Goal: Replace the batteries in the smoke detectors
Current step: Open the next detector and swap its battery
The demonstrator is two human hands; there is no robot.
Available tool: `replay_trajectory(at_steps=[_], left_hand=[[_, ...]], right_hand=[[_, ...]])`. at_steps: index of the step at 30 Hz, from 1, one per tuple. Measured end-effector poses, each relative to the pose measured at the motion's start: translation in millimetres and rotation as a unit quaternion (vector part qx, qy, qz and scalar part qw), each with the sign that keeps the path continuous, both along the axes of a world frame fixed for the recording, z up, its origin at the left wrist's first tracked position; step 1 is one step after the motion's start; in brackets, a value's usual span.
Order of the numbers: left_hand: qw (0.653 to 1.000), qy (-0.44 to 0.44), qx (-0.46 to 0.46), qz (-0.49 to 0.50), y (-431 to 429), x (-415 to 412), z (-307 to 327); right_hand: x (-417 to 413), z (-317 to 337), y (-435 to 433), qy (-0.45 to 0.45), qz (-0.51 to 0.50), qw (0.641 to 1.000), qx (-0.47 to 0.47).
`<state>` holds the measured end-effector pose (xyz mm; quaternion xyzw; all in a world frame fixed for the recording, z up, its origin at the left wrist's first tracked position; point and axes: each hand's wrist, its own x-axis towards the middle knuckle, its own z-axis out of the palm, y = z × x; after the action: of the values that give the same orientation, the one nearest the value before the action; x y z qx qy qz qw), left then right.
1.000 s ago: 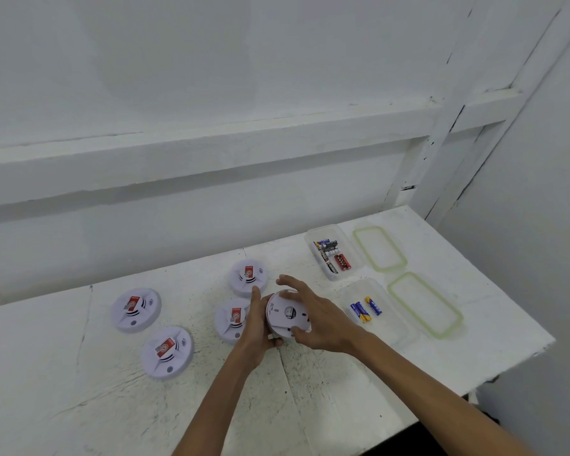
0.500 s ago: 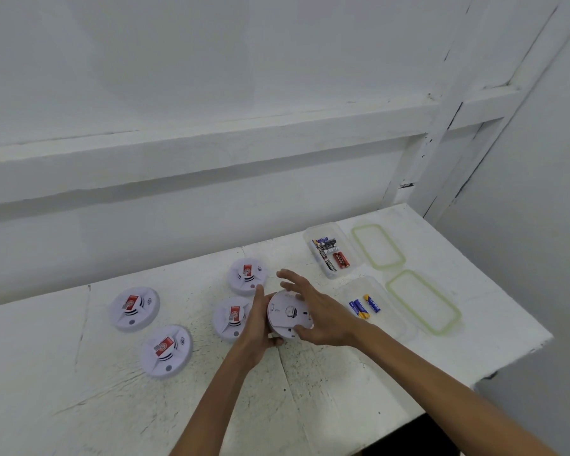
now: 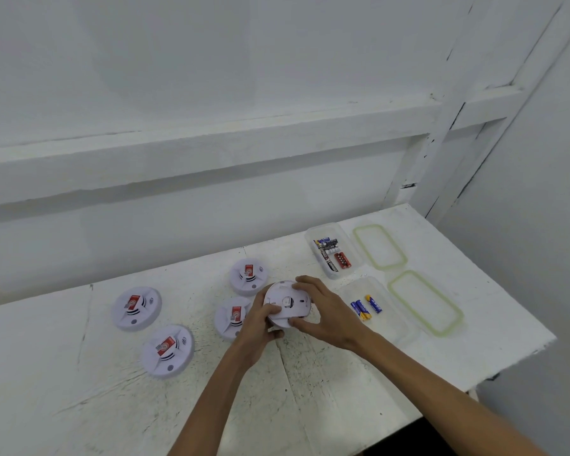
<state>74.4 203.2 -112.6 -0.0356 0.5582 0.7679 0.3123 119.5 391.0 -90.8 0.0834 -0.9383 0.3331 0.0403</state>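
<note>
A round white smoke detector (image 3: 288, 302) is tilted up off the table with its back side facing me. My left hand (image 3: 260, 324) grips its left and lower rim, thumb across the back. My right hand (image 3: 323, 311) curls round its right rim from top to bottom. Several more detectors lie face up with red labels: one at the far left (image 3: 136, 308), one nearer me (image 3: 167, 350), one behind the held one (image 3: 248, 276), and one partly hidden by my left hand (image 3: 232, 315).
A clear tub (image 3: 334, 232) at the back right holds several batteries (image 3: 331, 253). A nearer clear tub (image 3: 395, 327) holds three blue batteries (image 3: 366, 307). Two green-rimmed lids (image 3: 380, 246) (image 3: 425, 302) lie right of the tubs. The table edge (image 3: 520, 352) drops off at right; a wall stands behind.
Both hands have shifted on the detector, my left thumb moving onto its back and my right fingers wrapping further round the rim. The detector is tilted more toward me.
</note>
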Motion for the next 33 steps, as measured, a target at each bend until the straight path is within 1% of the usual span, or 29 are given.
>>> replay_trajectory(at_steps=[4,7,11,13,16,19,25,27,33], left_hand=[[1.000,0.014,0.001,-0.003,-1,2,3],[0.999,0.033,-0.007,-0.003,-1,5,5],[0.997,0.067,-0.021,0.000,1,7,0],[0.997,0.075,-0.029,0.003,1,8,-2],[0.997,0.075,-0.025,0.003,0,9,0],[0.994,0.097,-0.050,0.000,0,12,2],[0.990,0.119,-0.079,0.017,1,10,-3],[0.991,0.116,-0.066,0.020,0,9,-3],[0.996,0.080,0.018,0.024,-7,3,0]], right_hand=[[-5,-3,-1,-0.011,-0.043,0.997,-0.058],[-6,-3,-2,-0.040,-0.061,0.990,-0.119],[-3,-6,-3,-0.075,-0.069,0.973,-0.208],[-2,-4,-1,-0.098,-0.057,0.967,-0.229],[-1,-1,5,-0.120,-0.030,0.974,-0.192],[-2,-4,8,-0.110,-0.032,0.982,-0.152],[-4,-4,4,-0.101,-0.046,0.981,-0.158],[-4,-3,3,-0.101,-0.045,0.980,-0.163],[-4,6,-1,-0.084,-0.032,0.984,-0.155]])
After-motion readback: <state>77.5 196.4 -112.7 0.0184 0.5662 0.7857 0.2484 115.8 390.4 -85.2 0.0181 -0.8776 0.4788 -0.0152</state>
